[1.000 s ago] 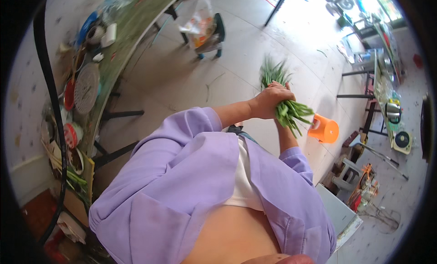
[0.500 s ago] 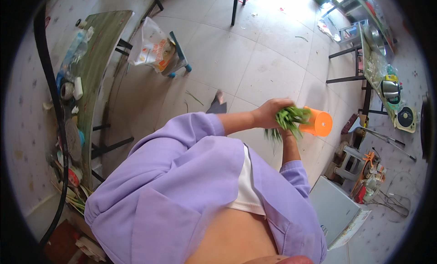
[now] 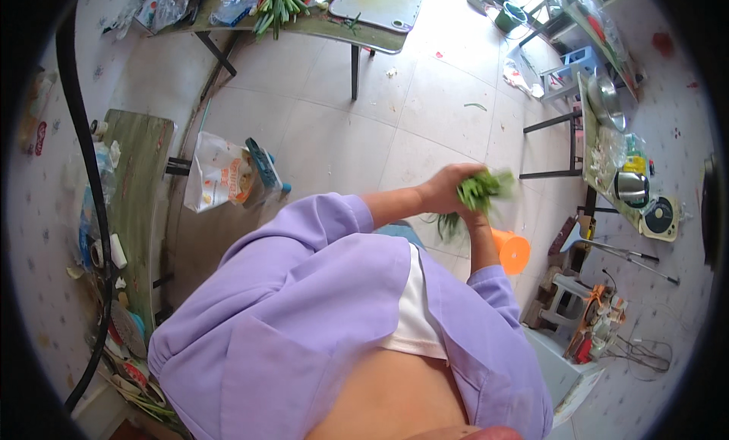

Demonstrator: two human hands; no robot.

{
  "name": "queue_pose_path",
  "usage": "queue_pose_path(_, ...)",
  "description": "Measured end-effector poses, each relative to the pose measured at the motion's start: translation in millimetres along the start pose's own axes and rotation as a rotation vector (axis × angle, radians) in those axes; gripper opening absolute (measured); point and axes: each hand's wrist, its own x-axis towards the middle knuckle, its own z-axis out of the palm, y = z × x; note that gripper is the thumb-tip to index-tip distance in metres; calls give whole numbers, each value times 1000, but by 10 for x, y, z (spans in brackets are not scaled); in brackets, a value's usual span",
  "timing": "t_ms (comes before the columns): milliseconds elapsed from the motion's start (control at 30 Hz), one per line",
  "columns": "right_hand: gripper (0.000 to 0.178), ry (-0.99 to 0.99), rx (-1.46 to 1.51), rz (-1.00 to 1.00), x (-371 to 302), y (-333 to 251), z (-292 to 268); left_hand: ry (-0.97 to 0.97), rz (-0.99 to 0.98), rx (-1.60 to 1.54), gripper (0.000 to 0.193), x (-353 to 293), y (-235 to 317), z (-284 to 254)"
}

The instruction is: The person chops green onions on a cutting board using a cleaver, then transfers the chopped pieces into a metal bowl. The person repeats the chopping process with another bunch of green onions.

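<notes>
In front of my body, my left hand (image 3: 444,188) is wrapped round a bunch of scallions (image 3: 480,191), whose cut-looking green ends stick out to the right and blur a little. My right hand (image 3: 477,221) grips the same bunch from below, close against the left; its fingers are partly hidden by the greens. Thin dark green leaf tips (image 3: 446,226) hang down on the near side. Beyond my right wrist, lower down, stands an orange round plastic stool or bin (image 3: 515,254) with a small hole in its flat face.
Ahead at the left, a table (image 3: 380,39) bears more green stalks (image 3: 282,7) and a cutting board (image 3: 377,3). A plastic bag (image 3: 220,174) rests by a small blue stool (image 3: 264,163). A bench (image 3: 140,189) lines the left wall; a side table with a kettle (image 3: 632,188) stands right.
My view has moved forward: the far table with greens and the cutting board has come in, and the orange thing sits nearer. Both hands still hold the scallions.
</notes>
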Motion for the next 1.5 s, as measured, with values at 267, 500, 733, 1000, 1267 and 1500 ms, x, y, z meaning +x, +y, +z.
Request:
queue_pose_path(267,35,-40,323,91,1519,-25,-665,58,114,19,30,1341,-622,-523)
queue_pose_path(500,31,113,532,-94,3072,577,-879,219,29,75,35,2594,-1327,-847)
queue_pose_path(733,36,-210,317,-41,4078,463,-1173,338,-354,237,31,3384,-1516,-1338)
queue_pose_path(1000,47,-317,461,-240,5000,35,-757,596,-274,263,25,3637,-1600,-2269)
queue_pose_path(1267,88,-1021,729,-389,5841,-808,-642,840,-374,71,20,3269,-1108,-3211)
queue_pose_path(1500,51,-729,116,-514,7748,-519,-122,1214,-555,253,12,3031,-689,-3568)
